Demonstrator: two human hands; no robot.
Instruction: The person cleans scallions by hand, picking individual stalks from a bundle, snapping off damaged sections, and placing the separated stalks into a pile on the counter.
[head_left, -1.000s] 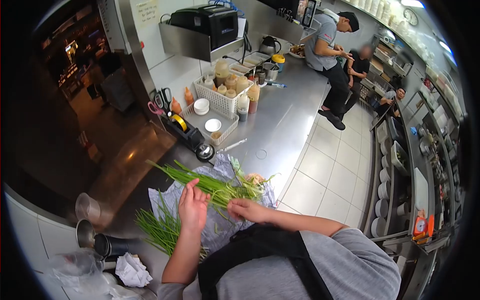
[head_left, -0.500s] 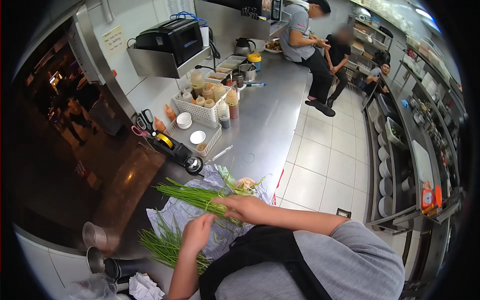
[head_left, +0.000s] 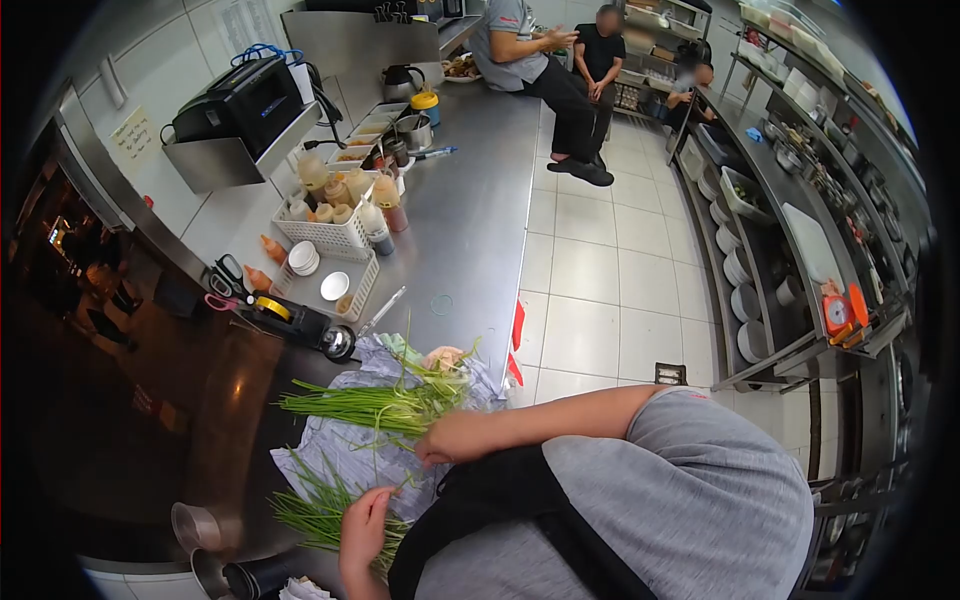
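Two bunches of long thin green stalks, like chives, lie on crumpled greyish paper on the steel counter. The upper bunch has paler, tangled ends toward the right. My right hand is just below those ends, fingers curled downward; what they hold, if anything, is hidden. The lower bunch lies nearer my body. Over its right part is my left hand, thumb and forefinger pinched together, with a thin green stalk at their tips. A pale, light-orange bundle sits at the paper's far edge.
A tape dispenser, scissors and a basket of small white bowls stand beyond the paper. Sauce bottles fill another basket. A person sits on the counter's far end; shelving stands across the aisle.
My hands, close together over the upper bunch before, have moved apart and nearer my body. My left hand is now over the lower bunch. The view has shifted right.
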